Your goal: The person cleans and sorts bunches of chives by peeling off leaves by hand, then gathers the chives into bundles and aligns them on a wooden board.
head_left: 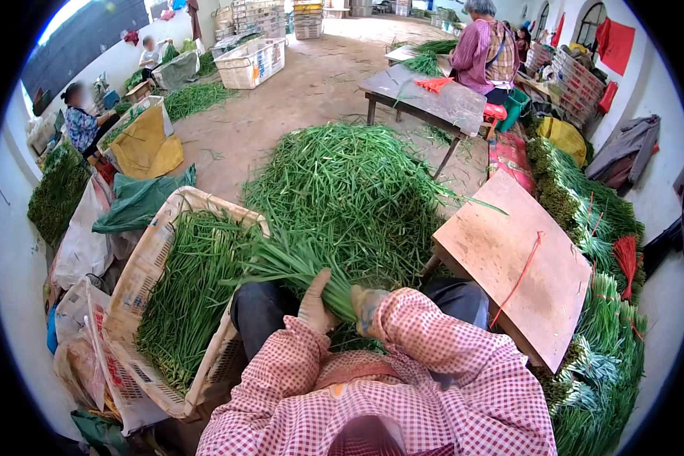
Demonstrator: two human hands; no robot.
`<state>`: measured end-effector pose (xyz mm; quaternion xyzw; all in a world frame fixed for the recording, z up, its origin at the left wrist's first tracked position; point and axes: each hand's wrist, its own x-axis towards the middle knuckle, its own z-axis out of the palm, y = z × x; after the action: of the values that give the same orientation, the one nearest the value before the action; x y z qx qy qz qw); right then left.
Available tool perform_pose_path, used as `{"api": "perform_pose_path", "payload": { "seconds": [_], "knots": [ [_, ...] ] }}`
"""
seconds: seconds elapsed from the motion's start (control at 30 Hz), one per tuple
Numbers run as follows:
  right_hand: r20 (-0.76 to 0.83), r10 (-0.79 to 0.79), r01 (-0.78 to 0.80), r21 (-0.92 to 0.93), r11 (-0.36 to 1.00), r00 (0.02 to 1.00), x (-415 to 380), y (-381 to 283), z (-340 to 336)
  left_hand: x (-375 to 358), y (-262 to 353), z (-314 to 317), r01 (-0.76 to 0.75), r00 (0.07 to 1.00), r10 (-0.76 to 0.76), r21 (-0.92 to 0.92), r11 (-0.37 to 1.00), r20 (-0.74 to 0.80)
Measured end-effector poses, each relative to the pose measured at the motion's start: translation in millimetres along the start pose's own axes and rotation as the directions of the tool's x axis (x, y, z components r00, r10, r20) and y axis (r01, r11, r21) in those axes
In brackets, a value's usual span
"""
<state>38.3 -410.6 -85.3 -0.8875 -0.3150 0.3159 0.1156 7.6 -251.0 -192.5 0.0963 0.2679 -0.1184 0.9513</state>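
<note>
A bunch of long green chives lies across my lap, its leaf tips fanning out to the upper left. My left hand, in a pale glove, is wrapped round its middle with the thumb up. At the lower right end of the bunch, my right hand, also gloved, is closed on the stalks; its fingertips are partly hidden. Just beyond my knees rises a large loose heap of chives. On my left, a white plastic crate holds more loose chives.
At my right stands a small wooden board table with a red tie on it. Tied bundles are stacked along the right wall. Ahead is a dark table, with a co-worker seated behind it. Other people sit at the left.
</note>
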Motion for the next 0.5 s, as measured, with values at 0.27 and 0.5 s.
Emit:
{"api": "perform_pose_path", "payload": {
  "seconds": [0.27, 0.5],
  "knots": [
    [0.036, -0.084, 0.088, -0.13, 0.988, 0.996, -10, -24, 4, -25, 5, 18, -0.146, 0.918, 0.087, 0.125, 0.981, 0.387],
    [-0.163, -0.219, 0.26, 0.296, 0.919, 0.962, -17, -10, -16, -41, 19, 39, -0.326, 0.919, 0.282, 0.128, 0.937, 0.275]
  ]
}}
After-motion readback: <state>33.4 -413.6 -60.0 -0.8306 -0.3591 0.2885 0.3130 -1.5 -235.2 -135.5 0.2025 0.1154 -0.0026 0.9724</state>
